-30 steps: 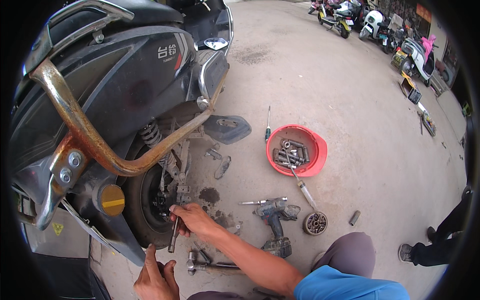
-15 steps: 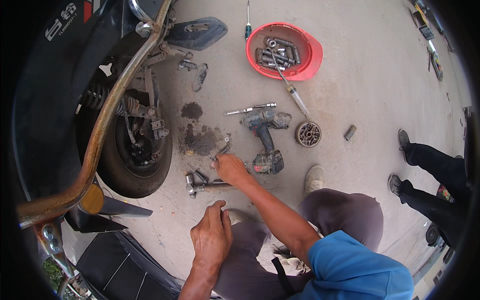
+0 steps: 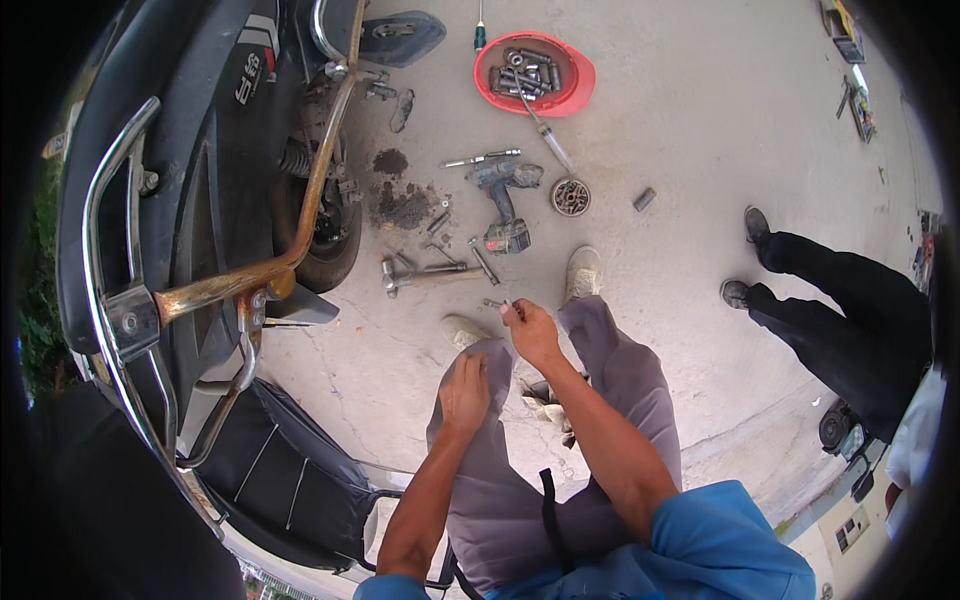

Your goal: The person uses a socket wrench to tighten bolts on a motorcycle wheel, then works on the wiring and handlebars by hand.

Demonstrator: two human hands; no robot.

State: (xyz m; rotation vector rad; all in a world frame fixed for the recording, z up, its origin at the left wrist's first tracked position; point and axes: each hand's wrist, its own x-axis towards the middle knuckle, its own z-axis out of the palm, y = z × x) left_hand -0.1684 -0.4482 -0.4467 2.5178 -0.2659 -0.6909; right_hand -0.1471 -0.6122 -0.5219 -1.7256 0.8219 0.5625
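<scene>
In front of my knees, my right hand (image 3: 530, 332) is closed in a pinch. A thin, shiny metal piece pokes out at its fingertips, its exact kind too small to make out. Close by on the ground lies a small bolt-like part (image 3: 491, 302). My left hand (image 3: 464, 392) is over my left knee, fingers loosely bent, with nothing visible in it. Beyond the hands are a ball-peen hammer (image 3: 392, 278), a slim metal rod-shaped tool (image 3: 484, 262), and a dirty cordless impact wrench (image 3: 506, 205) with a battery.
A red hard hat (image 3: 579, 88) holds several sockets; a syringe-like tube (image 3: 555, 146) leans from it toward a round tin (image 3: 571, 212) of bolts. A loose socket (image 3: 644, 199) lies right. A dark vehicle with a rusty bar (image 3: 230, 290) stands left. Another person's legs (image 3: 830, 290) are at right.
My right hand has come back from the loose parts by the hammer toward my knees. My left hand is now over the left knee. The view has shifted, showing more of the vehicle.
</scene>
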